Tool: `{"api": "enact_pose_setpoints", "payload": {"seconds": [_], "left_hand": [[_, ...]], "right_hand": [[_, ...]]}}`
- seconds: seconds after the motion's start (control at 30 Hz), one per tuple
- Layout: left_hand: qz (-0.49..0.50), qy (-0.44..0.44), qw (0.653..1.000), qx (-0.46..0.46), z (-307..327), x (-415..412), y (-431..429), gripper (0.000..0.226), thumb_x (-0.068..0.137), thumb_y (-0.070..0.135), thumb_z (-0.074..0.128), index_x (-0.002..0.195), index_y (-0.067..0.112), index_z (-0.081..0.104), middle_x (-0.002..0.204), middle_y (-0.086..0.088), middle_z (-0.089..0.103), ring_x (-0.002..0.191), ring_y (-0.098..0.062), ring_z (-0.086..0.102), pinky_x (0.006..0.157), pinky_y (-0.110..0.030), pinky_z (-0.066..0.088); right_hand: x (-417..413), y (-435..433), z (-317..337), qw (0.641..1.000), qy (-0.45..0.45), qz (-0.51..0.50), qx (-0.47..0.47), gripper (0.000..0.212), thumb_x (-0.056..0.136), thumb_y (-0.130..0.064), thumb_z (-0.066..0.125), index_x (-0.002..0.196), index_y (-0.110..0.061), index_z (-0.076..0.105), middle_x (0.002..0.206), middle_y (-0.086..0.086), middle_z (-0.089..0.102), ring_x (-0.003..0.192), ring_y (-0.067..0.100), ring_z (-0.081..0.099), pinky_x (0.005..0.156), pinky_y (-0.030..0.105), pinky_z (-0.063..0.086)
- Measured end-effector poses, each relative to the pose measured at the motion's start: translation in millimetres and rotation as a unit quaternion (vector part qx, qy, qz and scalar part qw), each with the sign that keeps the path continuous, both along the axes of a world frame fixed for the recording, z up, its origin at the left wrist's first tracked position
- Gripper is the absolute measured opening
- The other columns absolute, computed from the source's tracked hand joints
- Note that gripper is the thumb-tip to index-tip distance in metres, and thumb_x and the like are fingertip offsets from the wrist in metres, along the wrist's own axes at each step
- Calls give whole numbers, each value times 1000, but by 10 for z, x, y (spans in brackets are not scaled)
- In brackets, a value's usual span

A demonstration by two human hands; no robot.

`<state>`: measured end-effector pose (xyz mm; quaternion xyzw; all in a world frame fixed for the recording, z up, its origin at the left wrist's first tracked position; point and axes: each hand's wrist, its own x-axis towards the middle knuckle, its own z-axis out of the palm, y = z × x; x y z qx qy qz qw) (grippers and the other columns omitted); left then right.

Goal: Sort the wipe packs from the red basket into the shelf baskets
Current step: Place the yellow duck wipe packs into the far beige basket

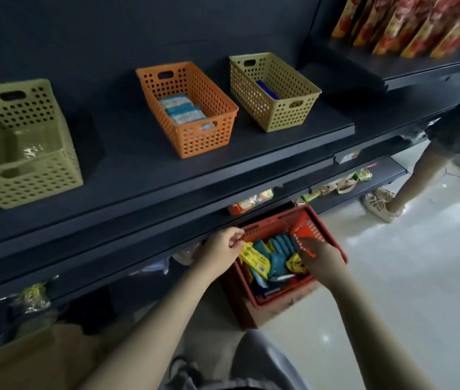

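Reaching down, both hands are at the red basket (265, 302), which stands on the floor (420, 277) just in front of the lowest shelves. The left hand (224, 246) is at the far left corner of the rim, with thumb and fingers curled together and pinching the rim there. The right hand (321, 260) is inside the red basket, back of the hand up, above the packs; its fingers are blurred and I cannot tell if they are open or hold something.

In the red basket lie yellow packs (254, 258) on the left side and teal packs (279, 249) in the middle, standing close together on their edges.

On the dark shelf (138, 170) above stand three baskets with holes, well apart from each other. The green basket (23, 147) is at the left. The orange basket (186, 108) is in the middle and has white-blue packs (181, 109) in a row inside. The tan basket (273, 91) is at the right and has one blue pack (266, 90) leaning at its far wall.

At the top right, red and yellow bags (408, 23) stand on a higher shelf. At the right, another person's leg and sandal (380, 204) are on the floor
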<state>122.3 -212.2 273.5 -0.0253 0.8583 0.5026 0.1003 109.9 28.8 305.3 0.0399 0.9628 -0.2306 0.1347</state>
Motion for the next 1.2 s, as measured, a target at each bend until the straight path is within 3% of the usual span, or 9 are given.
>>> {"api": "enact_pose_setpoints", "payload": {"seconds": [0.2,0.33,0.47,0.67,0.8,0.9,1.0,1.1,1.2], "left_hand": [[47,-126,989,55,-512,147,547,29,96,20,56,123,12,61,120,-3,65,113,-16,61,97,-26,47],[113,-167,978,61,-754,108,969,30,97,20,55,125,11,60,122,-2,63,115,-15,58,94,-22,43],[197,-213,955,67,-1081,-4,1421,29,96,20,57,123,10,61,122,-5,65,115,-18,59,92,-22,43],[298,-268,913,76,-1688,-240,1798,38,95,21,58,130,5,56,128,-11,62,117,-24,59,103,-38,45],[357,-297,879,111,-2359,-535,1907,46,94,29,60,136,11,50,136,-8,56,120,-24,56,104,-48,44],[404,-294,859,113,-2918,-763,1958,57,92,33,62,142,13,43,144,-7,49,128,-23,50,108,-47,40],[450,-278,844,94,-3340,-978,1981,61,89,33,66,141,11,42,143,-6,48,130,-23,47,107,-37,39],[523,-228,818,74,-3636,-1119,2010,52,85,27,72,125,5,47,122,-9,61,114,-25,59,97,-38,48],[570,-206,793,62,-3749,-1166,2094,52,83,23,75,121,6,43,109,-1,60,96,-16,59,83,-28,47]], "right_hand": [[-52,649,-489,996,-61,-51,-40,33,89,-14,64,122,-9,65,119,15,68,109,31,64,92,35,48],[-359,1142,-758,995,-92,-19,-35,33,91,-17,62,123,-9,64,120,13,68,113,29,61,83,23,39],[-821,1582,-1064,992,-127,7,-24,36,92,-22,61,127,-11,62,124,15,65,116,32,59,90,30,42],[-1300,1900,-1815,982,-180,44,-22,36,92,-23,61,126,-10,62,124,12,66,115,30,60,86,26,41],[-1582,1811,-2616,969,-232,77,-30,37,93,-29,59,127,-16,61,130,8,62,117,30,58,91,32,44],[-1796,1732,-3202,969,-230,84,-34,41,92,-31,61,130,-16,59,132,10,60,118,30,57,91,31,43],[-1974,1753,-3643,971,-230,50,-50,43,92,-34,62,133,-23,56,127,14,62,111,33,59,83,32,47],[-2095,1872,-3950,962,-262,46,-67,47,91,-31,63,136,-28,51,127,12,60,103,32,62,81,43,55],[-2156,1980,-4104,946,-306,43,-95,56,88,-22,69,140,-26,48,130,8,55,101,24,58,76,39,55]]}}
